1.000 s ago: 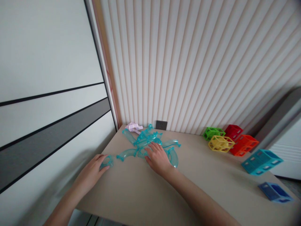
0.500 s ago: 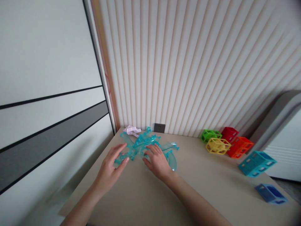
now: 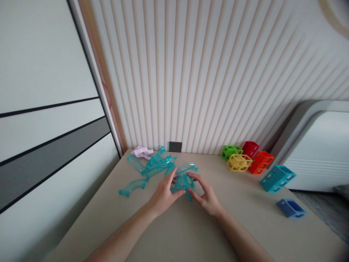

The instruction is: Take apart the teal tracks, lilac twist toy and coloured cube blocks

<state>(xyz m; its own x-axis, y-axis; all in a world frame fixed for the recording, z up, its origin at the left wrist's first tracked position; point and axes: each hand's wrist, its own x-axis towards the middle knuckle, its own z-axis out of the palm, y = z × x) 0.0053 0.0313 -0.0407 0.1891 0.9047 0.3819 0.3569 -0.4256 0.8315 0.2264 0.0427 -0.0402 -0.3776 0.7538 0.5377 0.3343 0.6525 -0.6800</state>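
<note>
A clear teal plastic piece, roundish in outline, sits between my two hands near the middle of the table. My left hand has its thumb and fingers on the left side of this piece. From the right, my right hand grips it between thumb and forefinger. Just behind lies a loose pile of clear teal curved track pieces. One curved track piece rests apart to the left, and another track piece lies right behind the held one.
Pale lilac blocks lie at the table's back left corner. On the right stand open-frame blocks: green, yellow, red, orange, teal and blue. A ribbed wall with a dark socket borders the table.
Both hands have moved right and nearer to each other, and now close on a roundish teal piece. One curved piece lies separated on the left. The view has shifted to the right.
</note>
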